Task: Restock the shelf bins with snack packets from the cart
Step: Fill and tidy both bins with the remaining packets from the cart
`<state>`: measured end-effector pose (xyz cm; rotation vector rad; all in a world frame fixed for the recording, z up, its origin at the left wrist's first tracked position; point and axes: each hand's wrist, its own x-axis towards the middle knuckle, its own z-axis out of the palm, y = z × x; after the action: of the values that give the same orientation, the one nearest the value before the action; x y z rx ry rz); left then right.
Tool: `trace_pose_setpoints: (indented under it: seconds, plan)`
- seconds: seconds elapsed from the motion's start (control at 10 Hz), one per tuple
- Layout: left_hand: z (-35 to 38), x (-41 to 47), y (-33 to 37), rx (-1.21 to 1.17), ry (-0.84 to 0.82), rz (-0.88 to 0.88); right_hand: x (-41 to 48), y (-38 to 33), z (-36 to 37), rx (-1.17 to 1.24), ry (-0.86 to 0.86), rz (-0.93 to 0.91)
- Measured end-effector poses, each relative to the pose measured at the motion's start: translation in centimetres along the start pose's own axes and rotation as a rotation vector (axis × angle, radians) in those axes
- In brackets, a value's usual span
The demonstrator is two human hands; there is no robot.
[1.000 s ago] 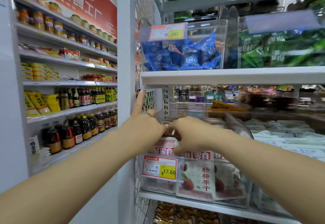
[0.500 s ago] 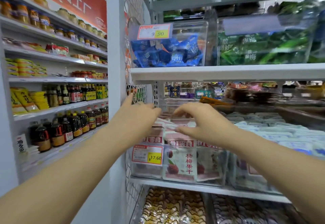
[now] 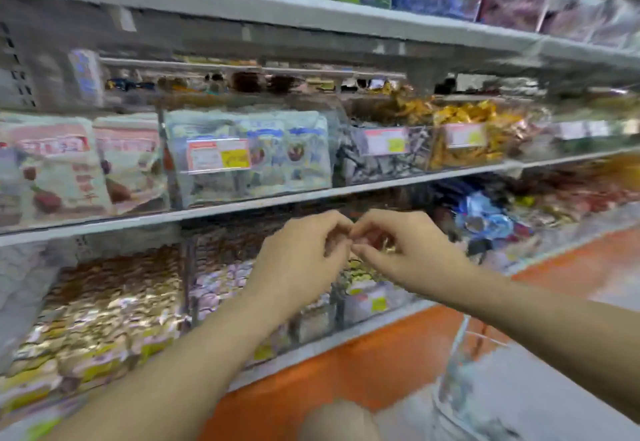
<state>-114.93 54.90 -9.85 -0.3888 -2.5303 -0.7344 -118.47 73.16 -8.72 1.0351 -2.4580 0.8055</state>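
Observation:
The view is motion-blurred. My left hand (image 3: 301, 253) and my right hand (image 3: 405, 250) are held together at the middle, fingers curled and fingertips meeting, in front of the lower shelf's bins. Blur hides whether anything is pinched between them. Above and left, a clear bin (image 3: 162, 177) holds red-and-white snack packets (image 3: 62, 170). Next to it on the right, another bin contains blue-and-white packets (image 3: 256, 156). Below my left arm is a bin of gold-wrapped sweets (image 3: 104, 302). Part of a wire cart (image 3: 460, 364) shows at lower right.
Further right on the middle shelf (image 3: 311, 195) stand bins of dark-wrapped (image 3: 381, 160) and orange-gold sweets (image 3: 474, 136), each with a price tag. Blue wrapped items (image 3: 485, 219) fill a lower bin. An orange base strip (image 3: 346, 371) runs under the shelving.
The view has swung right and down. My hands have left the red-and-white packet bin and now meet lower, before the bottom shelf.

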Motion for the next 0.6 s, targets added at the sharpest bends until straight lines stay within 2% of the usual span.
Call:
trace_pose_setpoints:
  seconds: [0.2, 0.3, 0.4, 0.5, 0.6]
  plan:
    - [11.6, 0.0, 7.9, -0.266, -0.215, 0.02, -11.2, 7.0, -5.3, -0.082, -0.057, 0.28]
    - [15.9, -1.0, 10.4, -0.274, -0.323, 0.042, -15.7, 9.7, -7.1, -0.181, -0.175, 0.365]
    - [19.3, -2.1, 11.7, -0.256, -0.443, 0.085, -19.4, 11.9, -7.6, -0.275, -0.43, 0.408]
    - [21.5, -2.7, 12.4, -0.241, -0.537, 0.105, -22.5, 13.3, -8.1, -0.373, -0.84, 0.448]
    - [22.9, -3.0, 12.5, -0.187, -0.623, 0.146, -25.1, 14.3, -8.4, -0.414, -1.093, 0.487]
